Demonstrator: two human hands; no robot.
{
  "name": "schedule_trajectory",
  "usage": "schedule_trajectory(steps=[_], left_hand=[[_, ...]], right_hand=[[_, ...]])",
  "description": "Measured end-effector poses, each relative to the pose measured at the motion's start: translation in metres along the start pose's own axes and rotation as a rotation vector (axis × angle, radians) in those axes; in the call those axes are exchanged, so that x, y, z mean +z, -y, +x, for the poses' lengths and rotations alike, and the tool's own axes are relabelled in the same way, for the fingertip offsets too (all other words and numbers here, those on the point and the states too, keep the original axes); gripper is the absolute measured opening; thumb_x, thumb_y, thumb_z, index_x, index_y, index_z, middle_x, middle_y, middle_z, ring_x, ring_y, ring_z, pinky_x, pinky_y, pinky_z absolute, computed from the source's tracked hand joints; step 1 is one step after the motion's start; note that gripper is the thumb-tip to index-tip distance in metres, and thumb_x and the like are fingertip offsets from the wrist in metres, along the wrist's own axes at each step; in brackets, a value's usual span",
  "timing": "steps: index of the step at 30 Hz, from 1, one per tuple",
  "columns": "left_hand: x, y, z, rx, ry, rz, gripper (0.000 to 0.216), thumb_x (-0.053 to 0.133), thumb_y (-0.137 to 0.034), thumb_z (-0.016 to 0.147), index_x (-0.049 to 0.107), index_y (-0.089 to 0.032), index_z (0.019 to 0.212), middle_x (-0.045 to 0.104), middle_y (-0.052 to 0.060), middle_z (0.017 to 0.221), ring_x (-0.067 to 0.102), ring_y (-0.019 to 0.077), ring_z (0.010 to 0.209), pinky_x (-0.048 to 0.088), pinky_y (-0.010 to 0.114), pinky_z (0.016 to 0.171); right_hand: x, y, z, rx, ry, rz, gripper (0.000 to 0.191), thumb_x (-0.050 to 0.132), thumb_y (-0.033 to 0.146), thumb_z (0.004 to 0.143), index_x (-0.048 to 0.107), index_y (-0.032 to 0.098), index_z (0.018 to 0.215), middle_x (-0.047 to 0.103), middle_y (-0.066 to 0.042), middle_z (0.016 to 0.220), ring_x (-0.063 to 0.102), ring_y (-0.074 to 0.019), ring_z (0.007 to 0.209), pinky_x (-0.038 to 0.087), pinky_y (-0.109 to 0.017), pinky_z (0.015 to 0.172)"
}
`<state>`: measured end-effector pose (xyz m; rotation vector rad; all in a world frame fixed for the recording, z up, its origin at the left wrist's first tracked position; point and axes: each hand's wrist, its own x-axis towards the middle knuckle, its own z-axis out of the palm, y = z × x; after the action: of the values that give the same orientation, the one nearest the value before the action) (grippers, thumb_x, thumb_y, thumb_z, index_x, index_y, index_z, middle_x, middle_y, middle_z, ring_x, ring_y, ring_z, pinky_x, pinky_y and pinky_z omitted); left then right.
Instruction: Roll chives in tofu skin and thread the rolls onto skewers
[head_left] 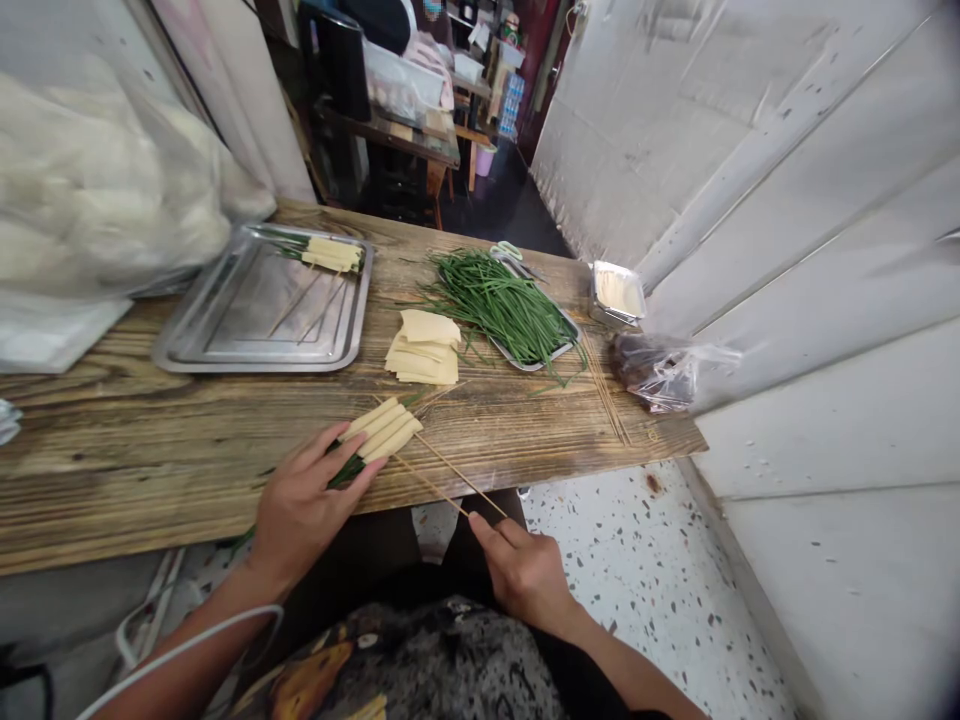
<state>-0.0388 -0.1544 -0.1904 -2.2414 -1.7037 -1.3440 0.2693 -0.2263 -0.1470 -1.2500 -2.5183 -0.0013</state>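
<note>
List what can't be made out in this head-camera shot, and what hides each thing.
- Chive stems under the left hand: the palm covers them where it presses the tofu-skin rolls.
- Skewers: how many reach the right hand is too thin to count.
- Foil box: its pale contents are too small to identify.
- Plastic bag: its dark contents are blurred by the film.
- White bag: cut off by the left edge.
</note>
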Motion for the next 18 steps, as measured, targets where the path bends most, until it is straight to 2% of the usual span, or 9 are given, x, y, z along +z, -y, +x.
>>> schedule_trajectory(steps=[10,18], left_hand=[[-0.0006,-0.0030,0.0015,-0.006,-0.007,-0.008,0.028,0.072,-0.038,0.099,0.074,-0.025,0.124,0.078,0.009,0.128,0.077,0.0286,0.112,0.061,0.042,0.101],[0.0018,0.0020,-0.0014,0.007,-0.005,-0.025,0.027,0.073,-0.038,0.099,0.074,-0.026,0.123,0.080,0.008,0.123,0.076,0.0291,0.115,0.061,0.045,0.103]], right_hand=[[0.0034,0.0016,-0.0066,0.072,0.083,0.053,0.052,0.064,0.020,0.096,0.069,0.023,0.148,0.075,-0.007,0.086,0.062,-0.0119,0.057,0.049,-0.019,0.047],[0.0039,0.0034,-0.0037,0.034,0.074,0.007,0.050,0.066,0.014,0.092,0.072,0.017,0.142,0.075,-0.007,0.086,0.064,-0.0129,0.059,0.048,-0.021,0.048]])
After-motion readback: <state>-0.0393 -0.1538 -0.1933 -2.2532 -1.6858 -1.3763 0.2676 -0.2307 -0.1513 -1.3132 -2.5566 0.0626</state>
